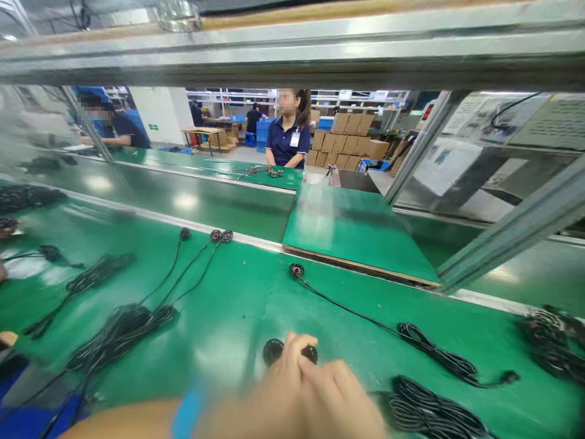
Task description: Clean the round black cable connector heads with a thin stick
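Note:
My left hand (281, 390) and my right hand (340, 399) are pressed together at the bottom centre, both blurred. A blue wristband (187, 411) sits on my left forearm. My left fingers curl over small black round parts (273, 350) lying on the green work surface (237, 305). My right hand is closed against the left, and what it holds is hidden. Just beyond lies a black cable whose round connector head (297, 270) leads to a coil (434, 355).
More coiled black cables lie at the left (121, 326), bottom right (434, 414) and far right (553, 341). A green conveyor belt (205, 204) and a raised green mat (351, 228) run behind. A co-worker (287, 137) stands opposite, near cardboard boxes (351, 146). A slanted metal post (512, 235) crosses at the right.

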`<state>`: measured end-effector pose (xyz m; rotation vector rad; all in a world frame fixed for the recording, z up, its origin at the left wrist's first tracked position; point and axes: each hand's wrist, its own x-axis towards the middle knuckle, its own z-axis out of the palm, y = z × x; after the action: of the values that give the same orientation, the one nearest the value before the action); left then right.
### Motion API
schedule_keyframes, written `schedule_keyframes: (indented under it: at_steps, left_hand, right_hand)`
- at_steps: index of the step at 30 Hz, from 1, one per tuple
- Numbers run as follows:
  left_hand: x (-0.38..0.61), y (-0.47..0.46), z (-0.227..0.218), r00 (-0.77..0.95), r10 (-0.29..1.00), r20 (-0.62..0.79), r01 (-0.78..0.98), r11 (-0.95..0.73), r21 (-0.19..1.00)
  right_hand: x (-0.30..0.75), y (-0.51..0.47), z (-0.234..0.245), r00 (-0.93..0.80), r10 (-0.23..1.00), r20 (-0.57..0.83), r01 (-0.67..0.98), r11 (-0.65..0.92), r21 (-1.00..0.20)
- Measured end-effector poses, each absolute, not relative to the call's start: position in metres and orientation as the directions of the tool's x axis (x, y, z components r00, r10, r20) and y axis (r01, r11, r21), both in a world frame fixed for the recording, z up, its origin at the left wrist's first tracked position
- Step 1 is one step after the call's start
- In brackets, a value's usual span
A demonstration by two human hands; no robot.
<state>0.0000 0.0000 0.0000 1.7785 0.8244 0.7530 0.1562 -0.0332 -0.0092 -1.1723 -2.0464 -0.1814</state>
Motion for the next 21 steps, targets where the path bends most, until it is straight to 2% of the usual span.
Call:
schedule_keyframes:
  at_steps: [2, 5, 8, 12, 18, 21]
  left_hand:
    - [0.001, -0.001, 0.01, 0.587, 0.801, 0.122, 0.178, -0.274, 0.945]
    - [0.003, 0.0, 0.021, 0.589, 0.802, 0.1, 0.172, -0.245, 0.954]
    - [0.003, 0.005, 0.026, 0.571, 0.821, -0.012, 0.166, -0.101, 0.981]
    - [0.003, 0.009, 0.026, 0.609, 0.774, -0.174, 0.05, 0.181, 0.982]
    - [0.001, 0.003, 0.033, 0.531, 0.825, -0.192, 0.105, 0.16, 0.981]
    - [0.0, 0.0, 0.035, 0.493, 0.848, -0.195, 0.188, 0.116, 0.975]
  right_hand:
    - [0.154, -0.025, 0.003, -0.169, 0.745, 0.645, 0.764, 0.513, -0.392]
    - [0.157, -0.019, 0.02, -0.005, 0.795, 0.606, 0.709, 0.43, -0.559]
    - [0.168, -0.022, 0.031, 0.11, 0.779, 0.617, 0.68, 0.395, -0.618]
    - [0.177, -0.024, 0.037, 0.125, 0.767, 0.63, 0.68, 0.396, -0.617]
    - [0.164, -0.022, 0.025, -0.005, 0.695, 0.719, 0.621, 0.566, -0.542]
    - [0.157, -0.026, 0.018, -0.063, 0.683, 0.728, 0.714, 0.54, -0.445]
